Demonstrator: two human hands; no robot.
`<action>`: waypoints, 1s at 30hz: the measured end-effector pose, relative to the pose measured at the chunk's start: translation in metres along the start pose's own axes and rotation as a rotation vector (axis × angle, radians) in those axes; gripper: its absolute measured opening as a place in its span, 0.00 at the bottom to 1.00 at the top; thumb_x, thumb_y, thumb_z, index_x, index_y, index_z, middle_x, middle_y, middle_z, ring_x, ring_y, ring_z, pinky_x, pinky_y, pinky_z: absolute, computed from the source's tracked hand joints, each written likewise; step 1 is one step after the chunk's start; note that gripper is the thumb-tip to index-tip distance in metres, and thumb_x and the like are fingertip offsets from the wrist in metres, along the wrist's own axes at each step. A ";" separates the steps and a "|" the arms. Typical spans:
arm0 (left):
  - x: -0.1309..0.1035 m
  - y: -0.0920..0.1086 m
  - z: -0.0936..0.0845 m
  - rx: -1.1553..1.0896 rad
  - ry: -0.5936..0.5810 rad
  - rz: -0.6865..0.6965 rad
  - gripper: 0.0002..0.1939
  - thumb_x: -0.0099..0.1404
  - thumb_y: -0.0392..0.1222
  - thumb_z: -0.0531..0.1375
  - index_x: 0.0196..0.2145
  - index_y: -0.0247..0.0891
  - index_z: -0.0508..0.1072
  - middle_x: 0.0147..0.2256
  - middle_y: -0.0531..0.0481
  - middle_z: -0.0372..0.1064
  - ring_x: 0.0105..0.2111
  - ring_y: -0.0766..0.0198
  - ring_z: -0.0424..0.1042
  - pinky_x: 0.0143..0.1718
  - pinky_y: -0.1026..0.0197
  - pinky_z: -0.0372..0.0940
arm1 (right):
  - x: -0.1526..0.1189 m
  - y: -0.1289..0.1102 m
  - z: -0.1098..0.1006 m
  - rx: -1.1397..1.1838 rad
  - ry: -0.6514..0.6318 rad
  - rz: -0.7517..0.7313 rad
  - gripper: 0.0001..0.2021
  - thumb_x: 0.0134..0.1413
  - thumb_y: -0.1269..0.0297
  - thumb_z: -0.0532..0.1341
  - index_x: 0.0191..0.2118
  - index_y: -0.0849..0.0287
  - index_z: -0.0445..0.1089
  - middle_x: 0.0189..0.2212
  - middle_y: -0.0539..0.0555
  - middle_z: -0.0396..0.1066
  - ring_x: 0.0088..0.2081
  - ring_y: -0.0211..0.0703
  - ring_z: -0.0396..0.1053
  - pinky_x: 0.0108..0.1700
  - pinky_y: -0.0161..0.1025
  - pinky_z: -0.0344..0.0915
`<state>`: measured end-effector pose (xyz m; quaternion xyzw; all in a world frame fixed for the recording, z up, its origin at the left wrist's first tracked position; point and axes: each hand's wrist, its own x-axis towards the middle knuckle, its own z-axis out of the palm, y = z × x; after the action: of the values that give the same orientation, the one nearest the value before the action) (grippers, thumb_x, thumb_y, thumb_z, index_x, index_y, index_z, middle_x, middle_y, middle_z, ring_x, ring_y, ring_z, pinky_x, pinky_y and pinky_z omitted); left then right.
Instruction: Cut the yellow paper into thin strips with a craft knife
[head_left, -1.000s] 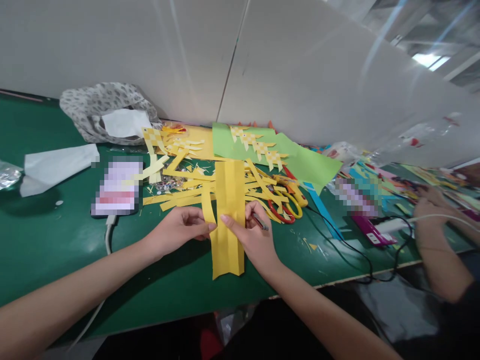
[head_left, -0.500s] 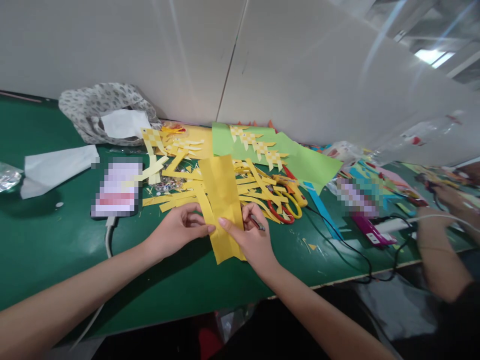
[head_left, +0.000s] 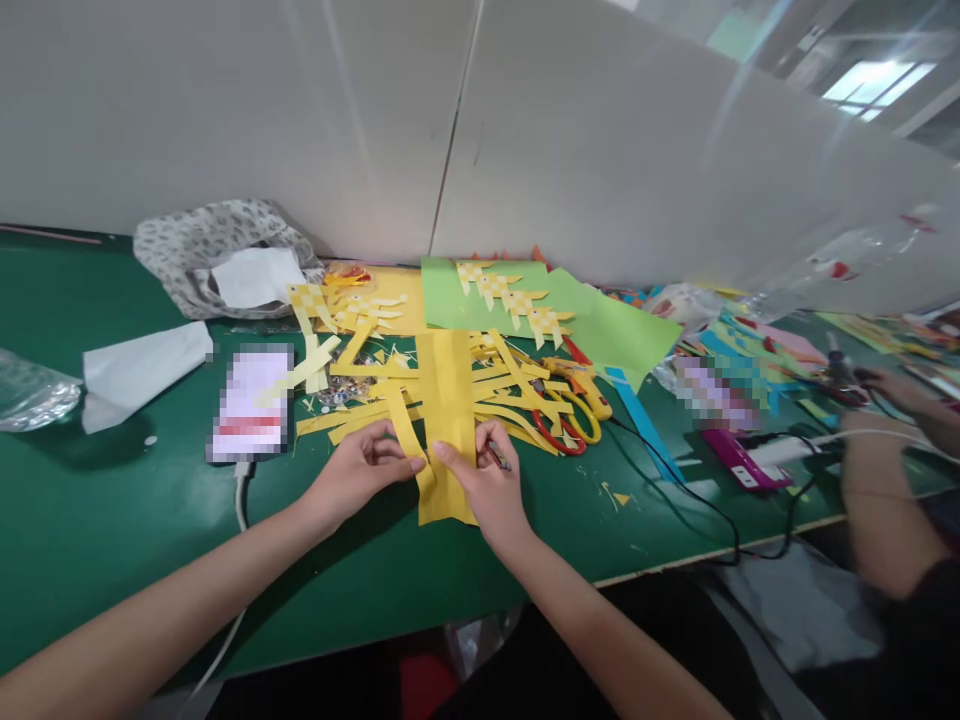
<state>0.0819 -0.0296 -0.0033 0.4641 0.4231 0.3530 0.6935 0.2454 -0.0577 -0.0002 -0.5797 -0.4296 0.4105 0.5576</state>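
Observation:
My right hand (head_left: 487,480) is closed, its thumb pressing on a creased yellow paper sheet (head_left: 448,390) that stands upright before me. A slim dark object (head_left: 498,458), its kind unclear, is tucked in the same fingers. With thumb and fingertips my left hand (head_left: 371,465) pinches a narrow yellow paper strip (head_left: 405,425) at the sheet's left edge. The strip's upper part stands apart from the sheet, while its lower end still meets it near my fingertips. Behind the sheet lies a heap of yellow paper strips (head_left: 517,375).
A phone (head_left: 251,405) on a cable lies at left, near a patterned cloth bag (head_left: 225,225). Yellow checked paper fish (head_left: 514,295) rest on green paper (head_left: 622,320). Scissors (head_left: 585,425) and a yellow glue gun (head_left: 589,385) are right of the heap. Another person's arm (head_left: 885,500) is far right.
The strip's upper part has swung further left from the sheet, leaving a wider gap. The sheet has turned more upright. The whole view has shifted slightly.

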 end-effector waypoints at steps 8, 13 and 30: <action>0.000 0.003 0.002 0.118 -0.049 -0.024 0.26 0.51 0.44 0.69 0.44 0.38 0.64 0.28 0.55 0.72 0.29 0.64 0.74 0.33 0.62 0.68 | -0.001 -0.005 0.001 -0.075 -0.003 -0.047 0.22 0.46 0.59 0.68 0.26 0.54 0.49 0.20 0.41 0.46 0.22 0.33 0.48 0.24 0.33 0.50; -0.001 0.002 0.005 0.191 -0.005 -0.021 0.22 0.52 0.45 0.67 0.41 0.39 0.63 0.23 0.59 0.69 0.24 0.66 0.72 0.27 0.64 0.65 | -0.002 -0.009 -0.003 -0.137 -0.102 -0.087 0.22 0.42 0.61 0.69 0.27 0.53 0.50 0.20 0.41 0.49 0.20 0.33 0.49 0.23 0.33 0.49; -0.002 0.004 0.004 0.055 0.099 -0.005 0.27 0.45 0.46 0.71 0.37 0.40 0.60 0.22 0.59 0.72 0.22 0.66 0.73 0.28 0.64 0.65 | 0.003 -0.031 -0.013 -0.222 0.091 -0.195 0.21 0.46 0.62 0.68 0.25 0.54 0.50 0.20 0.41 0.46 0.21 0.33 0.46 0.25 0.35 0.49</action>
<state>0.0847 -0.0314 0.0022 0.4638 0.4675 0.3621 0.6597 0.2577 -0.0585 0.0318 -0.6112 -0.5011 0.2778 0.5461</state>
